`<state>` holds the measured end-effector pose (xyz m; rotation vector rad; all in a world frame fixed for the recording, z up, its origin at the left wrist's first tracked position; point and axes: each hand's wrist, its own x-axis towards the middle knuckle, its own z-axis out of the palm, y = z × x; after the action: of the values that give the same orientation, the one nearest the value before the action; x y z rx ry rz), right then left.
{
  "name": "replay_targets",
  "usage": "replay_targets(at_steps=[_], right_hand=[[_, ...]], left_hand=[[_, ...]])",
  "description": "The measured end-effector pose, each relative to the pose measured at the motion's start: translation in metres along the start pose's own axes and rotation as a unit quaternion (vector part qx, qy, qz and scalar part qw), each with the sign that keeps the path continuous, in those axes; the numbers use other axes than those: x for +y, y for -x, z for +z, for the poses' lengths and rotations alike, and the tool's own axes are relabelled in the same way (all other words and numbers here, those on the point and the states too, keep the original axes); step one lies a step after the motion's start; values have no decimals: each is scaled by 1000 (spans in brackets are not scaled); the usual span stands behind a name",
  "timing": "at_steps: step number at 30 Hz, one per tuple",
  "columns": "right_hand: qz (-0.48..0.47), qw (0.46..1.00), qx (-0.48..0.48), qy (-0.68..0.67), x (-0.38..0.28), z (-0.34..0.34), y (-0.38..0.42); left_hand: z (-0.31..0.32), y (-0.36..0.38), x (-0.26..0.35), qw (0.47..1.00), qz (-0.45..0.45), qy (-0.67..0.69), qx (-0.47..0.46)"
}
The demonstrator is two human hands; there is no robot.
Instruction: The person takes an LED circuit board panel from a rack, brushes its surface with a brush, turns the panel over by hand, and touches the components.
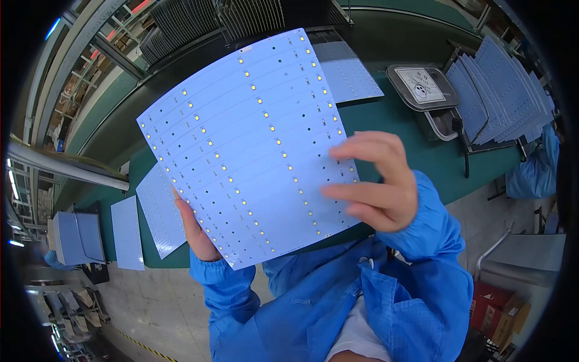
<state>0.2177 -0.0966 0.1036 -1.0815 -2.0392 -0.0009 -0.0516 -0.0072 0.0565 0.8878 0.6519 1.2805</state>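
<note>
A large white LED circuit board (289,114), with rows of small yellow LEDs, is held up tilted in front of me. My left hand (196,232) grips its lower left edge, thumb along the side and the other fingers hidden behind the panel. Over the right part of the board hovers my right hand (383,181), fingers spread and slightly blurred, with nothing in them. Behind the board's upper right corner lies another LED board (348,72). Two more, a dotted board (160,211) and a plain-looking board (126,232), rest on the table at the left.
The green table (410,163) runs across in front of me. On the right, a rack (503,90) holds several upright boards beside a metal tray (395,84) with a skull-marked label. Another board stack (77,235) stands far left. Black slotted racks (193,24) line the back.
</note>
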Motion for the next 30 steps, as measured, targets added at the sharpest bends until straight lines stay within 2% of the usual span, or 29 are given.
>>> replay_targets(at_steps=[1,3,5,6,13,15,17,18,21,22,25,26,30], right_hand=[[0,1000,-2,-3,1,-5,2],[33,986,84,-144,2,-13,6],[108,955,180,-210,6,-8,15],[111,950,199,-215,10,-8,20],[89,935,217,-267,11,-19,38],[89,938,227,-246,7,-18,38],[138,885,264,-359,3,-19,39],[127,899,236,-345,5,-20,42],[114,929,234,-263,10,-18,47],[172,923,271,-210,2,-16,43],[203,925,271,-175,-2,-18,43],[157,940,266,-145,4,-18,48],[168,946,262,-94,1,-20,50]], left_hand=[[-2,-2,0,1000,0,0,3],[-7,-5,-1,1000,-13,20,8],[-5,-9,0,1000,-18,14,19],[-4,-10,1,999,-20,9,26],[-6,-16,2,999,-32,0,27],[-11,-17,-1,999,-16,-14,43],[-17,-16,-2,999,-21,4,47],[-19,-16,-3,998,-25,19,53],[-25,-17,-5,998,-25,61,25],[-26,-17,-5,997,-27,63,20],[-25,-14,-1,998,-26,56,4],[-22,-13,-1,998,-18,53,7],[-13,-7,2,999,-13,42,17]])
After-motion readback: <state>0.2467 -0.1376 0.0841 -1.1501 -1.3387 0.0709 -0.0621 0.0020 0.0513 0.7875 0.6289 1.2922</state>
